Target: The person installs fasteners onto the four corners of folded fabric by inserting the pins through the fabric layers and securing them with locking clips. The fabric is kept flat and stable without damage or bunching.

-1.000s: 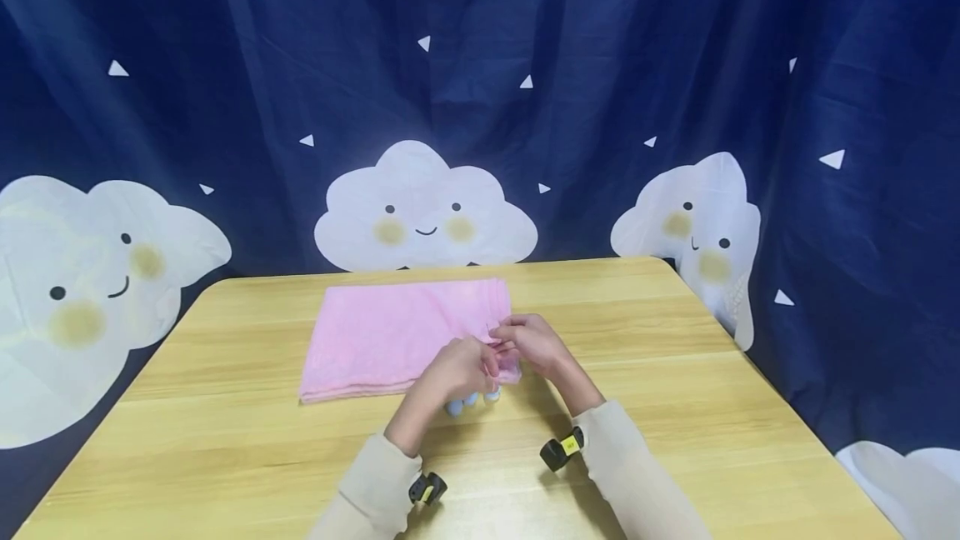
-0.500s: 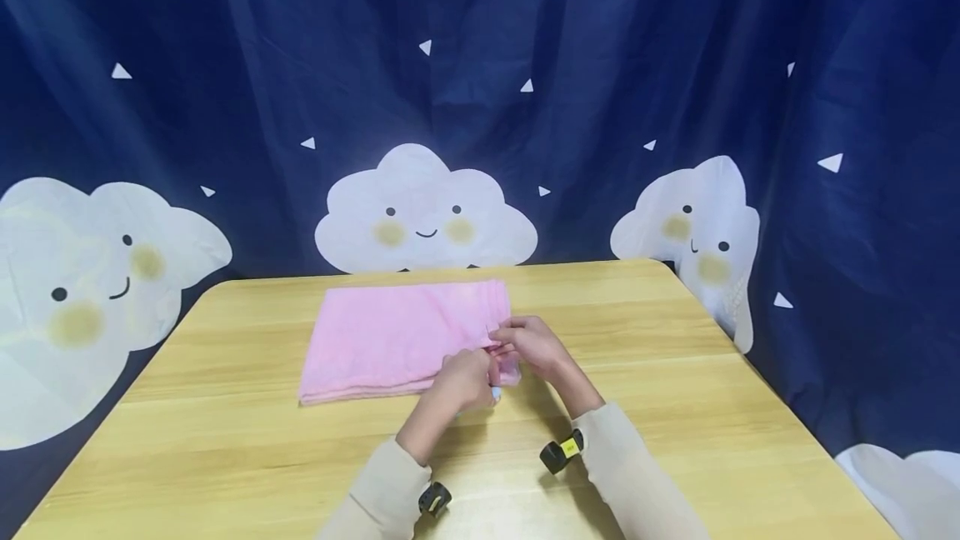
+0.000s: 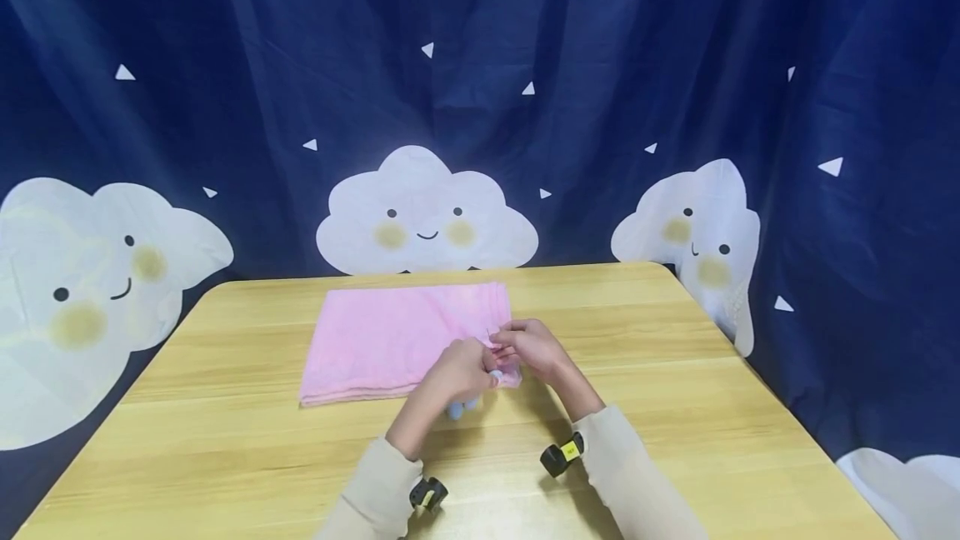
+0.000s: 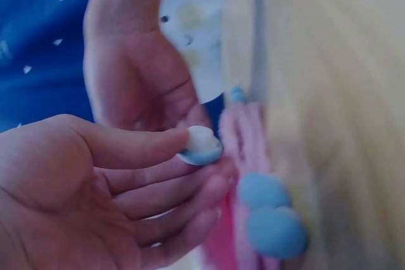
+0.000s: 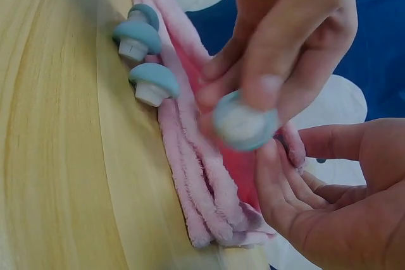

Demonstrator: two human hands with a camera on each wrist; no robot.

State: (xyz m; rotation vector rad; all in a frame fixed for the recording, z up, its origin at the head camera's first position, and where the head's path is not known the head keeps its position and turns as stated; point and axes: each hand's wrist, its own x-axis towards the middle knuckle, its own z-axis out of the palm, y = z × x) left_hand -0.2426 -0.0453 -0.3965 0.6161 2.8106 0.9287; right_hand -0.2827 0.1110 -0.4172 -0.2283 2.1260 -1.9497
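A folded pink fleece blanket (image 3: 397, 336) lies on the table. My left hand (image 3: 461, 371) pinches a mushroom-shaped quilt clip (image 4: 201, 146), pale blue and white, between thumb and fingers, just in front of the right hand. In the right wrist view its whitish underside faces the camera. My right hand (image 5: 323, 191) pinches a raised edge of the pink blanket (image 5: 293, 147) between thumb and fingers. Close by its fingertips a thin dark pin (image 3: 488, 333) stands up in the head view. Several more blue-capped clips (image 5: 154, 83) lie along the blanket's near edge.
The wooden table (image 3: 225, 457) carries the blanket in its left-centre part. Behind it hangs a dark blue curtain (image 3: 480, 40) with white clouds and triangles. Each wrist wears a small black camera (image 3: 558, 457), under beige sleeves (image 3: 637, 473).
My left hand dipped toward the near edge of the blanket half a second ago. It has since risen back to the right hand with a quilt clip. The right hand stays put.
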